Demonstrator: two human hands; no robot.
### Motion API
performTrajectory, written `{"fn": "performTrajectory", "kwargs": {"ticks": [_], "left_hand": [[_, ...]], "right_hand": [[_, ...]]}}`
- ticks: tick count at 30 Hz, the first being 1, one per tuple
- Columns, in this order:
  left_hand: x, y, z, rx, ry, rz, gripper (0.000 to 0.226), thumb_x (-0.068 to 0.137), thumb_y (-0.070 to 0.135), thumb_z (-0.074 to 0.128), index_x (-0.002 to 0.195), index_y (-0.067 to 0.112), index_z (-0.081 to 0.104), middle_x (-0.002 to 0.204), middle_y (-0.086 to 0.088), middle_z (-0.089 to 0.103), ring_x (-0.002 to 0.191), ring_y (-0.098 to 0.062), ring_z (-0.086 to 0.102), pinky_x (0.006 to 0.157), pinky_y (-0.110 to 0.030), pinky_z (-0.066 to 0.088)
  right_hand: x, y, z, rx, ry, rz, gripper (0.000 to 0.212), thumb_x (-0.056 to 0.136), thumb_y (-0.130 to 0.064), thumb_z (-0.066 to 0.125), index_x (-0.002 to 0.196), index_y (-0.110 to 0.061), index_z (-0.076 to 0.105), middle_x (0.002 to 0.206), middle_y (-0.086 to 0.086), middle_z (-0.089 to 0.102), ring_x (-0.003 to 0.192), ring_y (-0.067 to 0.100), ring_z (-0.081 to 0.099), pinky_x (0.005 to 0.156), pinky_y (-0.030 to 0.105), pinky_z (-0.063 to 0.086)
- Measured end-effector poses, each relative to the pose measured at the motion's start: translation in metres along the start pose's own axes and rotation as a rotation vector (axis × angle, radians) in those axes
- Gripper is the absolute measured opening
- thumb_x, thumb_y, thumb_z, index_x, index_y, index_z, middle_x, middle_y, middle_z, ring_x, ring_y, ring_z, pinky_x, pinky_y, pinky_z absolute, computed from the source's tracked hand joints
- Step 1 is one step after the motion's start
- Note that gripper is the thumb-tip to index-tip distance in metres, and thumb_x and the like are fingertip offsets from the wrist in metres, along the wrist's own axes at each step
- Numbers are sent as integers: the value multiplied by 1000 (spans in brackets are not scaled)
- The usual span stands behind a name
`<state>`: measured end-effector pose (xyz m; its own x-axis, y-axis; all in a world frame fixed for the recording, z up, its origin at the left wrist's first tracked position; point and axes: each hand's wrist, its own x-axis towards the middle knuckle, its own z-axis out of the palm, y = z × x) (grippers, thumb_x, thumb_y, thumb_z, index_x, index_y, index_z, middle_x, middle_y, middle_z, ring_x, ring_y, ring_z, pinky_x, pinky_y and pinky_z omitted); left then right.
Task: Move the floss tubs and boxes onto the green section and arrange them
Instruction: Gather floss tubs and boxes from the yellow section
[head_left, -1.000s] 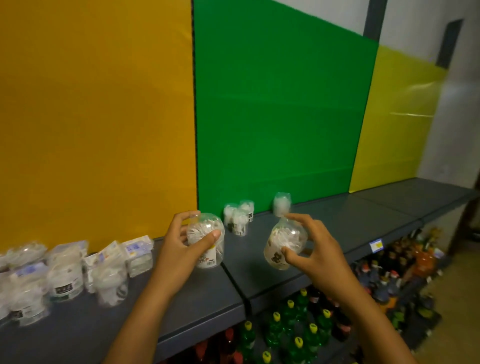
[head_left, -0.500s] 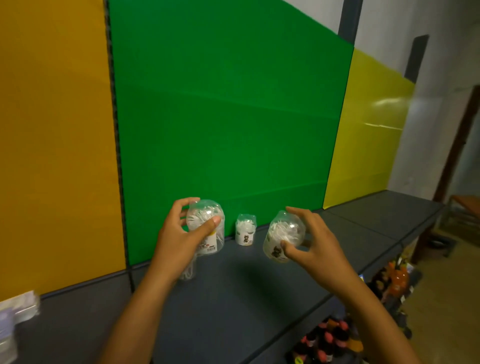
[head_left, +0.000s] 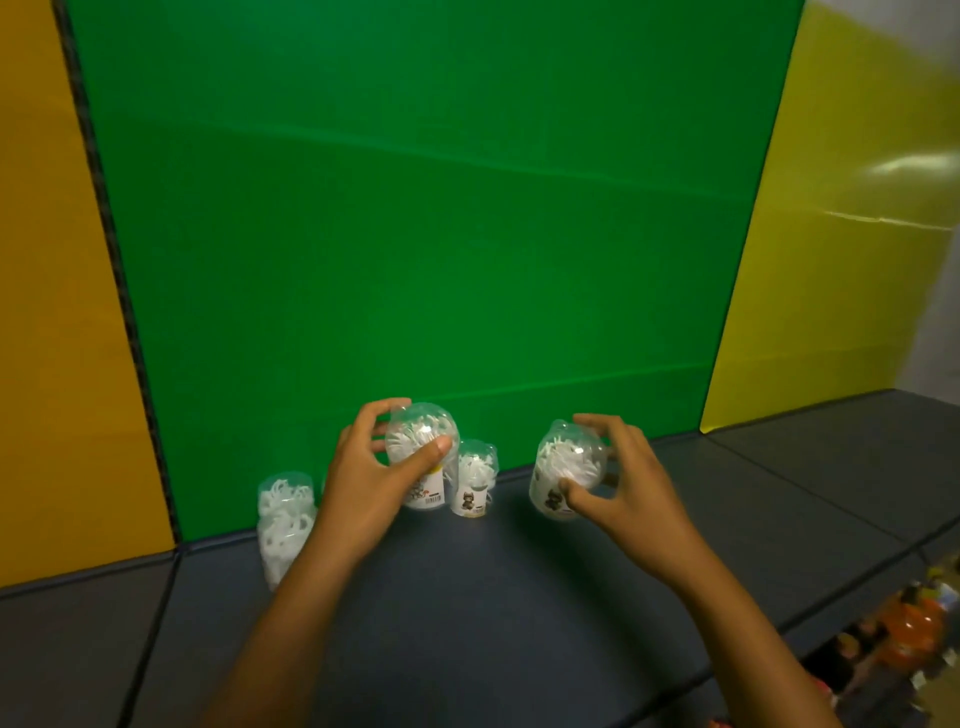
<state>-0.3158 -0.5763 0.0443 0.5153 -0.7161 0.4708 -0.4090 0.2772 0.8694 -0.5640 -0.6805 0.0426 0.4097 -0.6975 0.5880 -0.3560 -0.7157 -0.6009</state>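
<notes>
Nearest the camera, two bare forearms reach out over the dark grey shelf (head_left: 467, 613), whose front edge runs off toward the lower right, where orange-capped bottles (head_left: 914, 623) sit blurred on a level below. The left hand (head_left: 371, 480) grasps a clear floss tub (head_left: 423, 457) by its domed top, thumb across the near face and fingers curled over the far side; the tub is packed with white floss picks and carries a white label with a barcode low on its side (whether its base touches the shelf cannot be told). The right hand (head_left: 621, 491) grips a second clear tub (head_left: 569, 470), thumb on the near side low on the label and fingers wrapped over the top; this one tilts slightly, is likewise full of white picks, and shows a small dark cartoon figure on its label. Left of the left forearm, toward the shelf's back edge and partly hidden by the arm, stands a tall clear container (head_left: 285, 525) filled with white picks. Between the two held tubs, close to the back edge, a smaller tub (head_left: 474, 483) stands upright with white picks inside and a cartoon label. Behind all four rises the green panel (head_left: 415, 234), with an orange panel (head_left: 57, 312) to its left and a yellow panel (head_left: 841, 260) to its right.
</notes>
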Motion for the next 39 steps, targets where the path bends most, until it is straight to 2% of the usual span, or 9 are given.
{"fn": "performTrajectory", "kwargs": {"ticks": [5, 10, 12, 15, 23, 27, 33, 36, 39], "left_hand": [[-2, -11, 37, 74, 120, -36, 66, 56, 68, 72, 115, 46, 53, 124, 4, 54, 107, -10, 57, 91, -41, 53], [-14, -25, 81, 122, 215, -44, 59, 72, 42, 78, 125, 40, 53, 122, 7, 49, 107, -2, 53, 80, -13, 47], [-19, -33, 93, 121, 244, -42, 60, 73, 40, 77, 127, 41, 52, 122, 7, 49, 107, -4, 55, 84, -18, 50], [-21, -43, 101, 134, 291, -47, 62, 72, 42, 77, 129, 42, 51, 119, 7, 51, 106, -7, 56, 89, -33, 53], [-14, -51, 112, 294, 301, 31, 66, 67, 58, 71, 128, 38, 53, 115, 12, 50, 110, 3, 51, 88, -10, 43], [-12, -58, 114, 327, 318, 14, 65, 65, 61, 69, 124, 38, 53, 115, 15, 49, 110, 7, 49, 90, -12, 44], [-12, -65, 118, 350, 312, -18, 64, 63, 64, 70, 120, 39, 53, 117, 16, 48, 111, 3, 50, 96, -32, 48], [-12, -68, 119, 368, 313, -29, 66, 62, 66, 69, 119, 37, 53, 116, 15, 47, 110, 4, 50, 96, -32, 48], [-13, -69, 121, 386, 319, -48, 70, 59, 68, 68, 118, 35, 51, 116, 17, 47, 108, 6, 49, 94, -28, 48]], "right_hand": [[42, 44, 0, 82, -108, -70, 64, 73, -19, 79, 128, -33, 50, 119, -6, 49, 109, 10, 54, 92, 24, 47], [72, 89, 13, 248, -176, -68, 64, 76, -16, 79, 131, -31, 49, 124, -11, 48, 111, -4, 51, 78, 8, 47], [82, 103, 24, 341, -211, -53, 65, 77, -15, 79, 132, -30, 48, 129, -11, 48, 114, -5, 51, 79, 6, 46], [94, 119, 39, 434, -277, -40, 65, 77, -14, 79, 131, -31, 46, 131, -15, 51, 117, 0, 52, 84, 8, 46], [112, 141, 62, 566, -377, 20, 62, 79, -10, 77, 130, -30, 48, 128, -15, 56, 106, 0, 61, 85, 21, 54], [113, 148, 71, 583, -428, 11, 63, 78, -11, 78, 130, -27, 48, 130, -13, 57, 113, 1, 58, 92, 24, 52], [111, 161, 82, 567, -497, -15, 56, 82, -8, 74, 129, -25, 49, 134, -7, 55, 123, 5, 53, 105, 33, 46], [108, 166, 86, 564, -510, -11, 57, 84, -11, 73, 132, -31, 49, 137, -4, 51, 126, 6, 51, 107, 38, 45], [108, 167, 85, 462, -482, -55, 58, 85, -22, 72, 134, -39, 47, 134, -11, 48, 123, -1, 49, 107, 35, 45]]}}
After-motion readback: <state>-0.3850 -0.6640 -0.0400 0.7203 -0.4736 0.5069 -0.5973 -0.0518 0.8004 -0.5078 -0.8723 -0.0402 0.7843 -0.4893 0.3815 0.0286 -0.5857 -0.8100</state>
